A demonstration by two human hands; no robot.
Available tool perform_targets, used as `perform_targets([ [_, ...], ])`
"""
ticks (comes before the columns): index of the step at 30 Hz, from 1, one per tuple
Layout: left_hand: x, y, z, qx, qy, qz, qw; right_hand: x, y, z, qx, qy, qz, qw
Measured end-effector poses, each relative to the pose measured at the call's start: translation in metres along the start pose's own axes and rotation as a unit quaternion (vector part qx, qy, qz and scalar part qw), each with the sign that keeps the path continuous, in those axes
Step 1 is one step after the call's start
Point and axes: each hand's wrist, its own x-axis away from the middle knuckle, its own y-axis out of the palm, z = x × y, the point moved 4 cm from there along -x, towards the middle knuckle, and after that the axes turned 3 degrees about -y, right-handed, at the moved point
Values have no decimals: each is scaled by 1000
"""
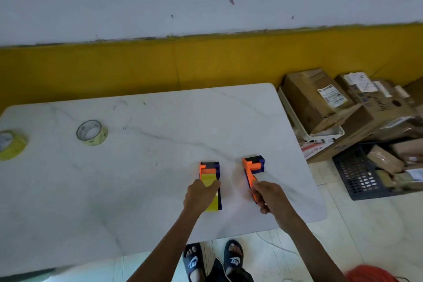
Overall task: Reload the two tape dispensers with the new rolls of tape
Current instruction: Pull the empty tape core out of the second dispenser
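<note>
**Both hands on the dispensers, spare rolls off to the left**

A white marble-patterned counter (137, 190) with rounded corners fills most of the scene, set against a wall painted white above and mustard yellow below. To its right, on the pale tiled floor, sits a heap of brown cardboard boxes (320, 100) with shipping labels, and in front of them a dark plastic crate (359, 176) filled with wrapped parcels.

Near the counter's front right part lie two orange-and-purple plastic tape dispensers, side by side and a little apart. The left dispenser (209, 173) carries a yellowish roll or strip of tape along its body; the left hand (200, 194) lies over its near end, fingers (214, 184) curled down around it. The right dispenser (253, 167) shows no tape on it; the right hand (270, 197) grips its orange handle, fingers wrapped tight around it.

Well apart from the dispensers, towards the counter's left side, lies a yellow-green roll of tape (92, 132), flat with its hollow core facing up. A second yellow-green roll (11, 144) rests at the far left edge, partly cut off by the frame.
</note>
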Motion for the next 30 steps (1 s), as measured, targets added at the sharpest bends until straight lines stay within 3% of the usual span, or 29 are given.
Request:
perform_targets([
  [5,7,-5,0,-37,12,16,999,2,-29,-25,-13,-66,41,997],
  [10,28,-14,24,-140,127,191,963,-6,-53,-32,-9,-88,81,993],
  [14,40,4,51,-60,187,140,970,-16,-63,-24,4,-75,93,993],
  [20,42,46,70,-246,205,226,920,-24,-67,-5,54,-47,97,993],
  [22,44,60,72,-200,237,201,929,-30,-66,1,101,-45,95,989],
  [24,45,76,71,-83,225,121,963,-35,-64,6,140,-44,86,985],
  [26,40,93,68,37,147,39,988,-35,-63,7,139,-40,88,986],
  [28,38,108,65,138,69,7,988,-33,-63,4,149,-40,96,983],
  [30,37,119,63,168,18,-14,986,-31,-63,2,161,-52,99,981],
])
